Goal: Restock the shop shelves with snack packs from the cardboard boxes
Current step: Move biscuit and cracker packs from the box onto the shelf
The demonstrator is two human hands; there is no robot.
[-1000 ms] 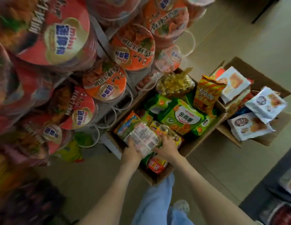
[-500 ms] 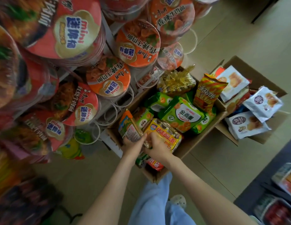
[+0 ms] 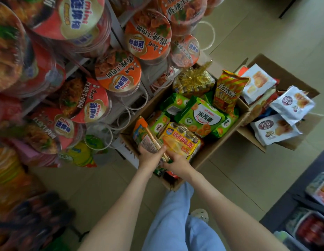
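Note:
An open cardboard box [image 3: 208, 153] on the floor holds green, yellow and orange snack packs. My left hand [image 3: 149, 156] grips the near end of an orange snack pack [image 3: 141, 133] that stands on edge at the box's left side. My right hand [image 3: 177, 164] holds the near edge of a yellow pie pack [image 3: 179, 140] right beside it. The two hands touch at the thumbs. A green biscuit pack [image 3: 202, 116] lies in the middle of the box, and an orange stick-snack bag [image 3: 227, 91] stands upright at its far side.
A second cardboard box [image 3: 291, 142] with white snack bags [image 3: 275, 129] sits to the right. A wire shelf rack with several mini cup noodle tubs [image 3: 119, 73] fills the left. My leg in light blue trousers [image 3: 177, 214] is below the box. A dark shelf unit [image 3: 305, 214] stands at the lower right.
The orange pack, lying flat with its label up a second ago, has been turned up on edge. The yellow pie pack came into view beneath it. Both hands stayed at the box's near corner.

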